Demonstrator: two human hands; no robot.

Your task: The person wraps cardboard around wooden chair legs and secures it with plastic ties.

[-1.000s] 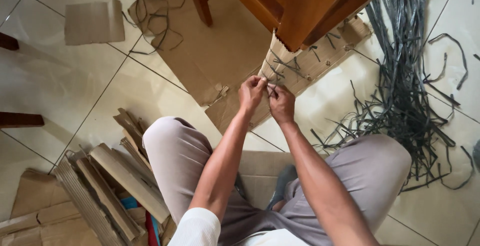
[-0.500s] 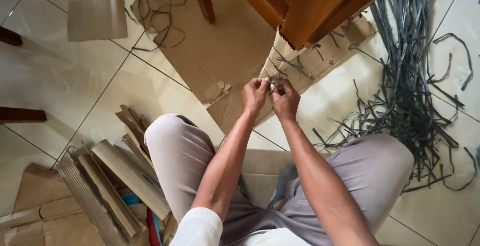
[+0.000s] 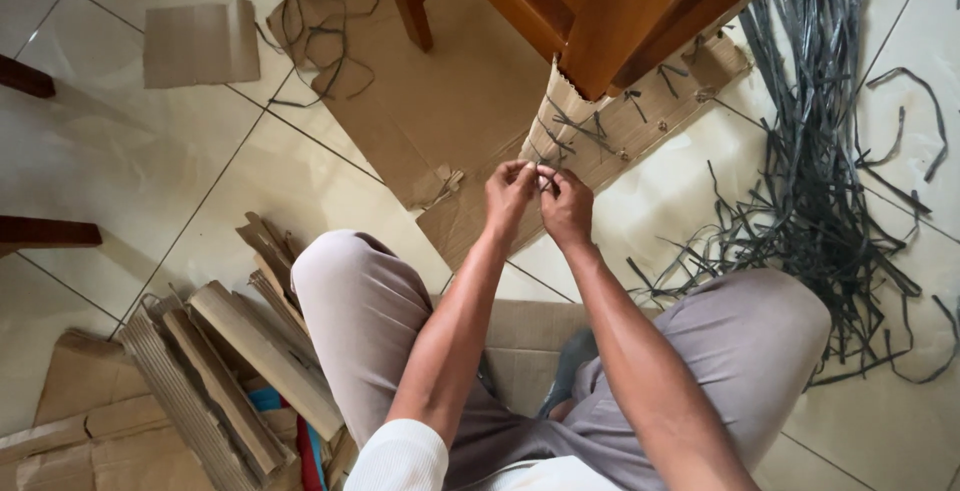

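Below the wooden chair leg (image 3: 610, 21), our left hand (image 3: 508, 194) and right hand (image 3: 567, 206) meet, fingertips pinched together on a thin grey strap (image 3: 541, 177) at the foot of the corrugated cardboard wrap (image 3: 560, 121) around that leg. We see more straps knotted across the wrap. Flat cardboard sheets (image 3: 440, 101) lie beneath it on the tiled floor (image 3: 130, 171), a small square piece (image 3: 200, 43) apart at upper left, folded cardboard strips (image 3: 230, 371) by our left knee. Loose grey straps (image 3: 810, 181) sprawl at right. Our fingers hide the knot itself.
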